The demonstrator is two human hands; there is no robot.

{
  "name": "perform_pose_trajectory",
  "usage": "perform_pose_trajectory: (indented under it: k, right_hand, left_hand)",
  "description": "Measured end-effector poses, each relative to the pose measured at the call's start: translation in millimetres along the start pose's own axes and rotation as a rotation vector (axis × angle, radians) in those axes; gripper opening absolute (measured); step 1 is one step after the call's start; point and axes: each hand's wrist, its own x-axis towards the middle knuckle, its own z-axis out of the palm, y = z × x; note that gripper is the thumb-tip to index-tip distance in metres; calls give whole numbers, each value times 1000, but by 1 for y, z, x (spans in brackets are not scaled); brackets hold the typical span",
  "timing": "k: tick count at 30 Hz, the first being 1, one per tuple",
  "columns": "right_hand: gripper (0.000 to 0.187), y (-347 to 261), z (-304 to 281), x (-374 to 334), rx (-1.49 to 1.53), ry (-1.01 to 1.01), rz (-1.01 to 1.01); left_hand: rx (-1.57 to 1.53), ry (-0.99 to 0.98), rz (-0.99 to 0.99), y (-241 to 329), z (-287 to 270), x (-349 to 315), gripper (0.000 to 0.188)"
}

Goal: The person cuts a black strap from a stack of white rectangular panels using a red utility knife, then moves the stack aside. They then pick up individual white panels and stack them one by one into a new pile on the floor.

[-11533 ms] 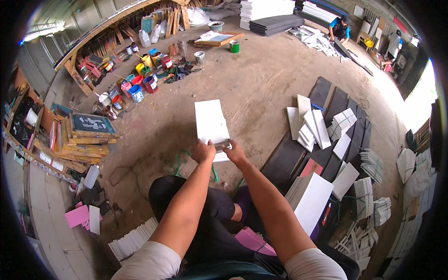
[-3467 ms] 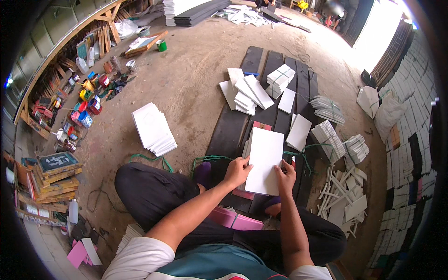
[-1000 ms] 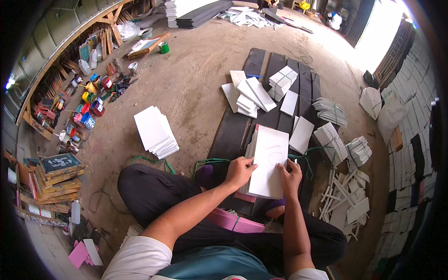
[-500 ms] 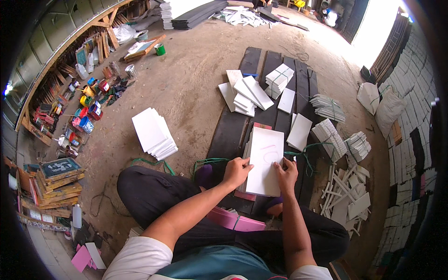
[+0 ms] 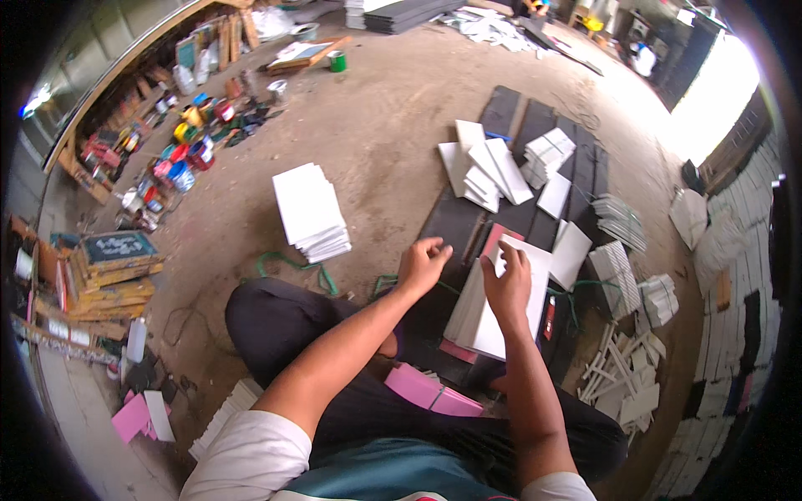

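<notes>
Between my knees stands a stack of white rectangular sheets (image 5: 488, 332), with a pink sheet (image 5: 496, 237) showing at its far and near ends. My right hand (image 5: 508, 288) hovers over the top sheet, thumb and fingers apart, and covers part of it. To the left of the stack, my left hand (image 5: 424, 265) is raised clear of it. Its fingers are loosely bent and apart, with nothing visible in them. A green strap (image 5: 589, 286) lies to the right of the stack, near a small red tool (image 5: 549, 317) of unclear kind.
Black boards (image 5: 443, 219) lie under the stack. A separate white pile (image 5: 309, 204) stands on the floor to the left. Loose white pieces (image 5: 493, 171) and tied bundles (image 5: 549, 156) lie beyond. White scraps (image 5: 626, 376) are at right, a tied pink bundle (image 5: 432, 391) close by, paint cans (image 5: 180, 175) far left.
Both hands have let go of the stack's sides; the left has lifted away, the right has risen over the top. The stack's sheets look fanned to the left. The whole view has shifted.
</notes>
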Motion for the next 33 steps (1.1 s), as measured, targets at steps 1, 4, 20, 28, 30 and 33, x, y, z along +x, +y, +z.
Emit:
perform_pose_trajectory:
  k: [1, 4, 20, 28, 30, 33]
  right_hand:
    - [44, -15, 21, 7, 16, -29, -54]
    - [40, -46, 99, 24, 107, -143, -205]
    - [85, -126, 361, 4, 601, -881, -16]
    - [43, -116, 323, 30, 658, -690, 316]
    - [37, -98, 296, 48, 693, -616, 444]
    - [51, -81, 261, 72, 867, -352, 526]
  left_hand:
    - [-8, 61, -39, -12, -15, 16, 43]
    - [42, 305, -107, -51, -68, 58, 40]
    - [476, 710, -828, -161, -210, 72, 50]
    - [27, 783, -507, -194, -208, 69, 29]
    - [-282, 635, -496, -152, -183, 61, 27]
    - [-521, 404, -410, -115, -151, 56, 30]
